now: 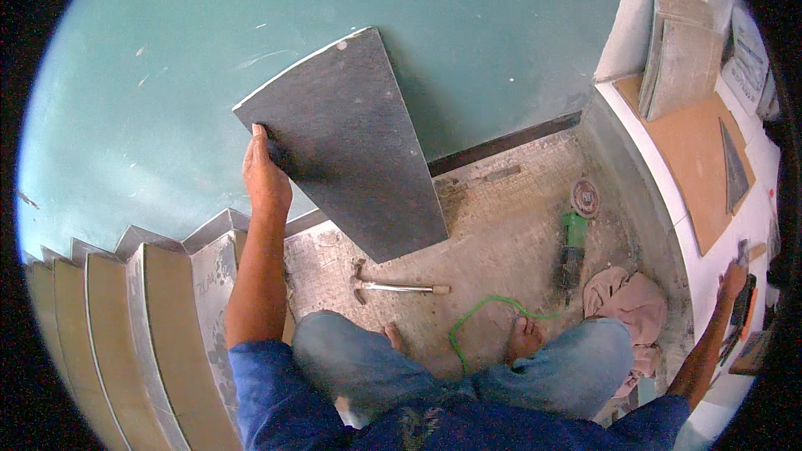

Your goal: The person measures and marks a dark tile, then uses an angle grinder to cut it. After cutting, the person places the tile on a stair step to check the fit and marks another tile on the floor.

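A large dark grey tile point(359, 142) with a pale upper edge leans at a tilt in front of the green wall. My left hand point(267, 175) is closed on its left edge, with the thumb on the front face. Far to the right, my right hand point(733, 280) reaches over the white ledge point(706, 271). Its fingers look closed round a small grey tool-like piece, too small to make out. Close beside that hand are a wooden-handled tool point(757, 252) and a dark tool with orange edging point(743, 309).
A hammer point(401, 287) lies on the dusty floor, right of the descending stairs point(117, 317). Further right are a green angle grinder point(573, 234), its green cord point(468, 317) and a pink cloth point(626, 301). Tile pieces point(685, 58) stand on brown cardboard point(693, 159).
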`<state>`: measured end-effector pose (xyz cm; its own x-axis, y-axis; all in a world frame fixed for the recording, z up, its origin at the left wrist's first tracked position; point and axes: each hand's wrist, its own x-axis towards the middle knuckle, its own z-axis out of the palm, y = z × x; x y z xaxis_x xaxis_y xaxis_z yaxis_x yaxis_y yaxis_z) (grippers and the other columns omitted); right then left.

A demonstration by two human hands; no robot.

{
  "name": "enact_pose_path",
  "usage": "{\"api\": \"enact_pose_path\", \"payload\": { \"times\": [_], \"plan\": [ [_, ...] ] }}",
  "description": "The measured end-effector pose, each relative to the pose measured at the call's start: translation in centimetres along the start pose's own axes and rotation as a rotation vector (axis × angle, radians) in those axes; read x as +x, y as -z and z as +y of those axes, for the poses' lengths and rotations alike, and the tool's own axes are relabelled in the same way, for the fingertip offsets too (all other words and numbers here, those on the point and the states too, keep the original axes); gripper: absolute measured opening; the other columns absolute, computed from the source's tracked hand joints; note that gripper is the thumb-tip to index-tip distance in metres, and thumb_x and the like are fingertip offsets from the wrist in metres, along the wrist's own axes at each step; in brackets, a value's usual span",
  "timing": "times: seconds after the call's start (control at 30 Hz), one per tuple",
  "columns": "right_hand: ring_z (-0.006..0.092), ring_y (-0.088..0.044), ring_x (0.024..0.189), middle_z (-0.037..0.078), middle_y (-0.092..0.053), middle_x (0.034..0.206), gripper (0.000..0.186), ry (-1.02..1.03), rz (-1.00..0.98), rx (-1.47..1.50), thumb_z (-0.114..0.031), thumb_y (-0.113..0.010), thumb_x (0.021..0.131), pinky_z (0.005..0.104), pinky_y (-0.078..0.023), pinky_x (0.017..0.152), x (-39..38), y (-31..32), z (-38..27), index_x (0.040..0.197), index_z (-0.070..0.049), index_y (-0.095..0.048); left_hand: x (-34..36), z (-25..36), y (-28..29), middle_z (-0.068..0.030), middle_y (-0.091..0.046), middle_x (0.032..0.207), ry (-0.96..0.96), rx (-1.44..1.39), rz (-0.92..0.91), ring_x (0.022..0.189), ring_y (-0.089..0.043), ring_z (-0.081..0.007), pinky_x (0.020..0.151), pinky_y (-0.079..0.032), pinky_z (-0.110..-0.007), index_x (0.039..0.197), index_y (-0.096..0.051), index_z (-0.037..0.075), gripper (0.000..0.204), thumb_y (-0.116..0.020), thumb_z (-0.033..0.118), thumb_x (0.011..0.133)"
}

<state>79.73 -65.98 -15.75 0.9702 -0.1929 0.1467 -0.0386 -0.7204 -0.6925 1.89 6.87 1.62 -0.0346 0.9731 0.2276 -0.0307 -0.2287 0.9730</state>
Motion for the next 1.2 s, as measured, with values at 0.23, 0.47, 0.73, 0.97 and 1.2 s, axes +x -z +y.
{"api": "enact_pose_path", "payload": {
  "times": [0.23,0.47,0.73,0.97,1.2],
  "plan": [
    [0.0094,-0.045,0.053,-0.003,-0.051,0.072,0.035,0.493,-0.729,0.258,-0.041,-0.063,0.095,0.0266,-0.039,0.044,-24.3,-7.8,-30.7,0.106,-0.008,-0.069,1.0,-1.1,-1.4,-0.0112,-0.063,0.117,-0.033,-0.178,0.082,0.108,-0.054,-0.0195,0.101,-0.040,-0.035,0.120,-0.063,-0.007,0.062,-0.051,0.051,0.104],
    [0.0109,-0.056,0.076,0.001,-0.061,0.086,0.045,0.658,-1.353,0.433,-0.041,-0.052,0.105,0.0321,-0.048,0.067,-50.4,-16.9,-46.6,0.123,-0.001,-0.062,-1.7,-0.2,-1.0,-0.0065,-0.064,0.108,-0.094,-0.169,0.129,0.102,-0.053,-0.0156,0.095,-0.042,-0.031,0.114,-0.065,-0.006,0.052,-0.052,0.044,0.106],
    [0.0250,-0.060,0.108,0.015,-0.066,0.120,0.049,0.830,-1.210,0.560,-0.040,-0.052,0.104,0.0398,-0.046,0.097,-59.1,-15.4,-43.7,0.137,-0.003,-0.054,-5.7,1.3,-0.4,-0.0020,-0.063,0.104,-0.088,-0.263,0.027,0.097,-0.052,-0.0115,0.090,-0.042,-0.028,0.110,-0.066,-0.003,0.046,-0.053,0.042,0.106],
    [0.0170,-0.052,0.091,0.006,-0.059,0.099,0.043,0.892,-1.071,0.730,-0.041,-0.051,0.105,0.0344,-0.043,0.083,-60.9,-14.3,-43.7,0.124,-0.003,-0.059,-6.1,4.6,0.4,0.0083,-0.045,0.076,-0.206,-0.187,0.043,0.074,-0.036,-0.0041,0.066,-0.031,-0.024,0.079,-0.055,0.012,0.036,-0.060,0.039,0.103],
    [0.0107,-0.045,0.078,-0.001,-0.052,0.082,0.039,0.995,-1.040,0.765,-0.041,-0.055,0.104,0.0310,-0.040,0.069,-63.3,-11.2,-44.9,0.108,-0.003,-0.062,-4.4,6.1,2.8,0.0023,-0.046,0.083,-0.135,-0.374,0.277,0.082,-0.039,-0.0108,0.075,-0.036,-0.031,0.084,-0.057,0.009,0.036,-0.056,0.040,0.103]
  ]
}}
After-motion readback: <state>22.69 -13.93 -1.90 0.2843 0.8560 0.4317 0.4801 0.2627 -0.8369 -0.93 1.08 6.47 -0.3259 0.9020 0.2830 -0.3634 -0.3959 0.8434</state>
